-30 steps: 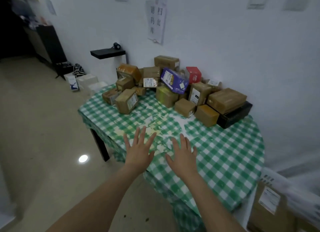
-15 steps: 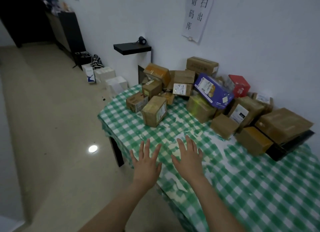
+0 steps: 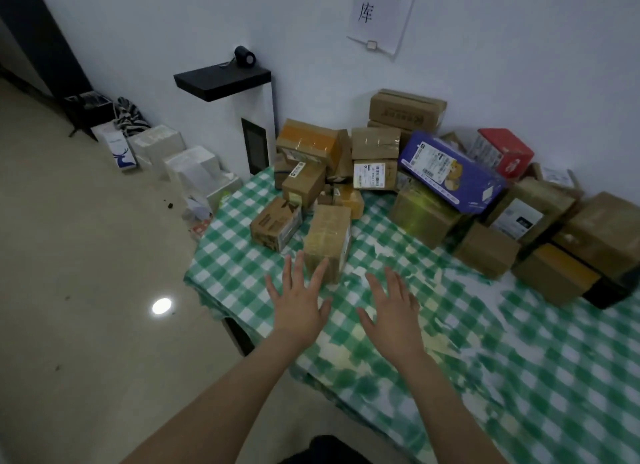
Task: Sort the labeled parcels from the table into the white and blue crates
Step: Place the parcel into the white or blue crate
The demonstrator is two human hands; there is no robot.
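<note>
Hands: my left hand [image 3: 298, 304] and right hand [image 3: 393, 308] are spread flat, empty, at frame centre.
Box: nearest box [image 3: 327, 242] stands just above my left fingertips.
Advice: clasp both sides, lift straight.
Crates: unseen.

I see a plain white wall [image 3: 519, 65] behind the counter [image 3: 519, 359], which wears a green-and-white checked cloth. A paper sign [image 3: 381, 13] with printed characters hangs on the wall above the counter's far edge. Off the far left corner stands a white cabinet [image 3: 239, 131] with a black top, and a small black cylinder [image 3: 245, 56] sits on it. The beige floor [image 3: 86, 290] carries a bright spot of reflected light [image 3: 161, 305]. White boxes [image 3: 190, 167] line the wall's foot, near a dark stand [image 3: 45, 48].
</note>
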